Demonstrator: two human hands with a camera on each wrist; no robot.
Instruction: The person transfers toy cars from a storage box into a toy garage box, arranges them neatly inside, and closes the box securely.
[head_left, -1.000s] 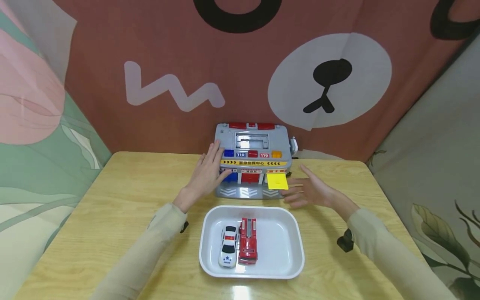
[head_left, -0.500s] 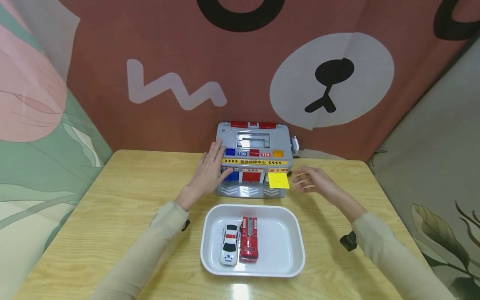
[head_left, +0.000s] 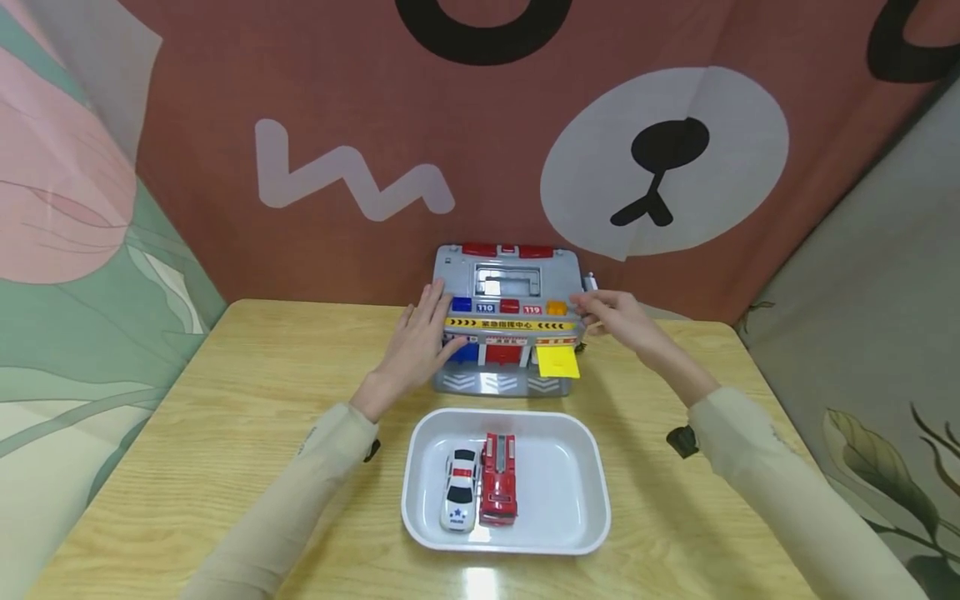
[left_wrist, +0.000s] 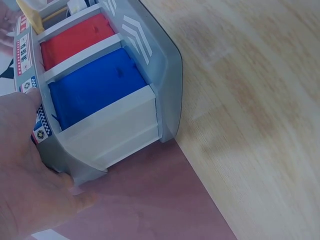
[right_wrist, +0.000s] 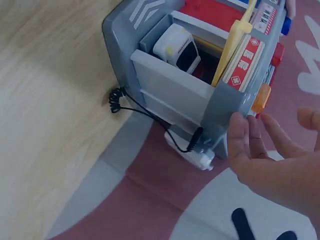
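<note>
A grey toy rescue station (head_left: 487, 383) stands at the back of the table. My left hand (head_left: 411, 348) rests on its left side with the fingers stretched along the top edge. At the upper right corner is my right hand (head_left: 628, 323), its fingers loosely bent, holding nothing, close to the orange button (right_wrist: 262, 98). Whether they touch the station I cannot tell. The yellow door (head_left: 558, 362) is raised, and in the right wrist view a white toy vehicle (right_wrist: 175, 45) sits in that bay. The blue door (left_wrist: 97, 87) and red door (left_wrist: 77, 41) are down.
In front of the station a white tray (head_left: 558, 500) holds a white police car (head_left: 459, 492) and a red fire truck (head_left: 498, 479). A white handset (right_wrist: 192, 152) on a coiled black cord hangs at the station's right side. Behind hangs a printed curtain (head_left: 480, 150).
My right hand has drawn back from beside the yellow door, then moved up to the station's upper right corner. The left hand has stayed on the station's left side.
</note>
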